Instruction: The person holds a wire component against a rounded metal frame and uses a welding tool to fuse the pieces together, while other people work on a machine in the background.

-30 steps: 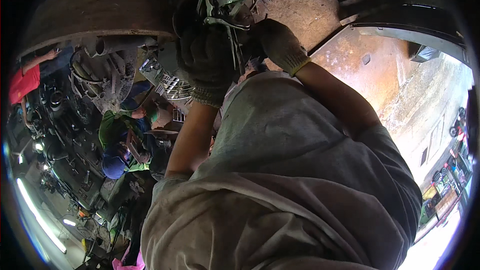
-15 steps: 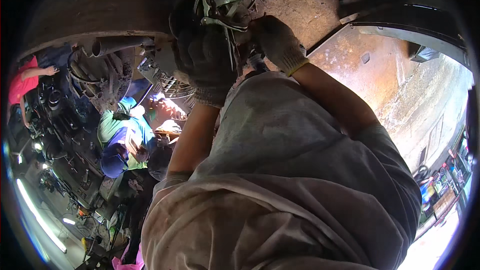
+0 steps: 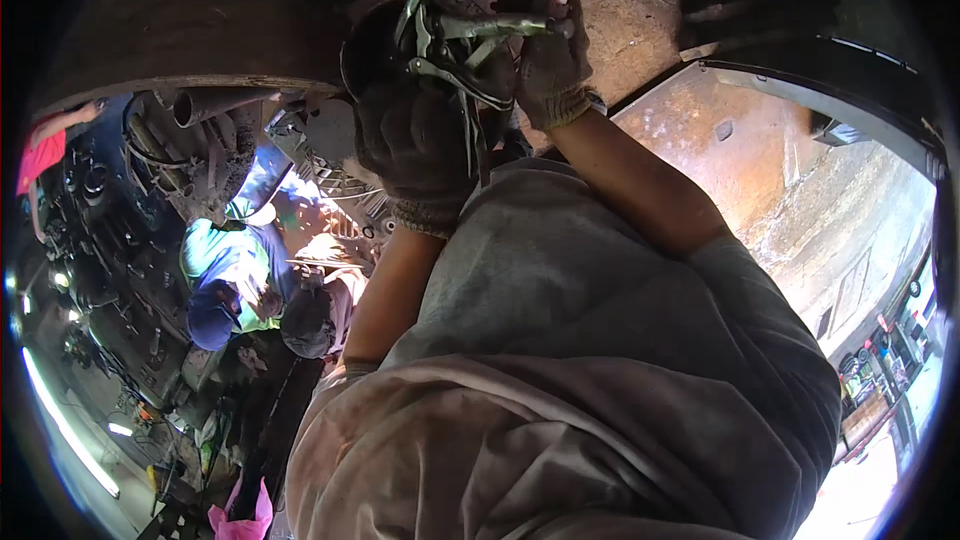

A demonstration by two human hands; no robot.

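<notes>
Metal locking pliers (image 3: 424, 37) with long arms stand upright in front of me at the top of the view. My right hand (image 3: 552, 55), in a dirty knit glove, is closed around the end of their sideways bar, with its thumb over the tip. My left hand (image 3: 412, 135), also gloved, is curled just below and left of the pliers, against a dark round metal part (image 3: 368, 52). Shadow hides what its fingers grip. Thin metal legs of the pliers hang down between both hands.
A large curved metal plate (image 3: 190, 80) spans the upper left. Below it lie pipes (image 3: 205, 105) and scrap. Two people crouch at the left, one in a blue cap (image 3: 212, 315); another person's red sleeve (image 3: 42, 152) shows farther out. A rusty floor plate (image 3: 725, 130) lies right.
My right hand has moved up and taken hold of the end of the pliers' bar. The bar has shifted right and slightly down. My left hand stays close to the same place.
</notes>
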